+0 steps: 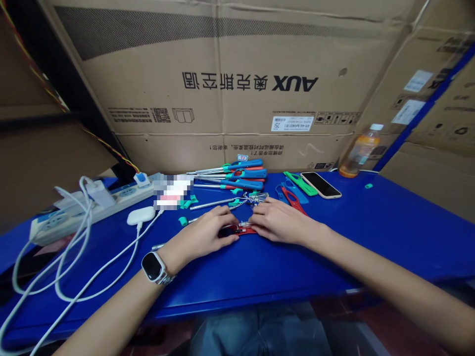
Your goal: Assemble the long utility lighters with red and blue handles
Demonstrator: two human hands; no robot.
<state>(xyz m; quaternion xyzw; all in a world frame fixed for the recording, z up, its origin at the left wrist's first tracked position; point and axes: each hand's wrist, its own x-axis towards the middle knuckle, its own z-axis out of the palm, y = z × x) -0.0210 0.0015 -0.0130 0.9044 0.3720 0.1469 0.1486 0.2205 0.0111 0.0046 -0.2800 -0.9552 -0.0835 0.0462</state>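
On the blue table in front of me lies a red lighter handle half (249, 230) with small clear and metal parts in it. My left hand (208, 232), with a watch on its wrist, grips its left end between thumb and curled fingers. My right hand (278, 222) closes over its right end, fingertips at the clear part; the palm side hides what is under it. Just beyond my hands are loose metal lighter tubes (211, 203) and igniter parts with thin white wires (256, 198). Several assembled long-nosed lighters (245, 173) with blue handles lie behind those.
Right of centre are red (293, 199), blue and green (302, 183) handle shells, a phone (321, 185) and an orange drink bottle (359, 151). Left are a power strip (122, 195), white cables (111, 262) and a white case (141, 215). A cardboard wall (237, 109) stands behind.
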